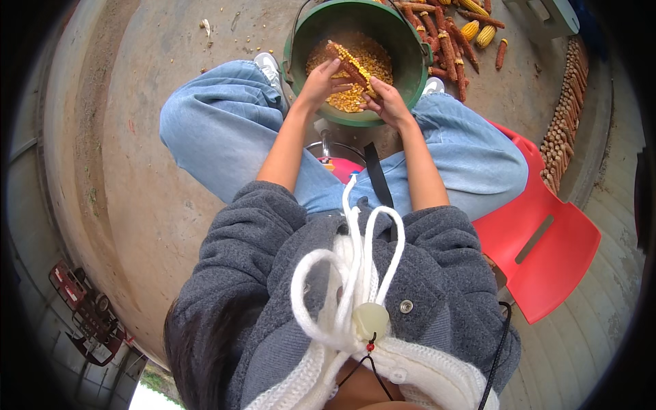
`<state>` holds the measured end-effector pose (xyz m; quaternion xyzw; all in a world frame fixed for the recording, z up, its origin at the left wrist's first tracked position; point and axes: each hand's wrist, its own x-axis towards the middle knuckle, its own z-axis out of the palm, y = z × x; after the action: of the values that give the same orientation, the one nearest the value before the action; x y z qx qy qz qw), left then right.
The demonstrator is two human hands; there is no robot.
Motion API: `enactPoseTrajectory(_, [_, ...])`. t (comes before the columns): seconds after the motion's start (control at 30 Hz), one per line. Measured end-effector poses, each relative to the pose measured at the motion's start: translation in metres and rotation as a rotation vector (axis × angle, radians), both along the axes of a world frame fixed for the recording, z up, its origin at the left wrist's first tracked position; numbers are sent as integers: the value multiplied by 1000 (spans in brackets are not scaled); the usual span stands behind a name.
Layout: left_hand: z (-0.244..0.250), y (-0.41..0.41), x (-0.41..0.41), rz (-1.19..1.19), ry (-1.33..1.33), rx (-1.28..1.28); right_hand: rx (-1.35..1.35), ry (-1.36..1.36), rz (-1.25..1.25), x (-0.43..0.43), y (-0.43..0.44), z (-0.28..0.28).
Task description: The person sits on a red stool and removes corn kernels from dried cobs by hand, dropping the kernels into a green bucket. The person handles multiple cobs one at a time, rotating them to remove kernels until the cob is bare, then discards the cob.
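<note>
A partly stripped corn cob point(351, 65) slants over the bucket, with bare reddish core along its middle and yellow kernels still in rows along the edge. My right hand point(385, 102) grips its lower end between thumb and fingers. Farther up, my left hand point(324, 86) holds the cob's left side, thumb on top and fingers spread underneath. Below both hands, loose corn kernels point(349, 101) cover the bottom of a green bucket point(359, 119). The bucket stands between my feet, its wire handle folded down to the sides.
Stripped cobs point(447, 51) and several yellow ears of corn point(486, 36) lie on the concrete floor right of the bucket. A red plastic chair point(553, 256) stands by my right side. Stacked cobs point(566, 113) line the wall. Red machinery point(87, 312) sits far left.
</note>
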<state>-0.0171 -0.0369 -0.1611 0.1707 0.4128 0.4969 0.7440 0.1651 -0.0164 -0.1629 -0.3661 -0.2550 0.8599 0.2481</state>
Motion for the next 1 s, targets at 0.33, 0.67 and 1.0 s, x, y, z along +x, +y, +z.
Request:
enactPoseTrajectory(0.33, [-3, 6, -8, 229, -53, 87, 16, -47, 217, 5, 1, -2])
enactPoseTrajectory(0.67, [-1, 3, -3, 161, -152, 102, -3, -157, 363, -3, -3, 5])
enactPoseTrajectory(1.0, [-21, 1, 0, 265, 25, -90, 953, -1054, 345, -21, -25, -5])
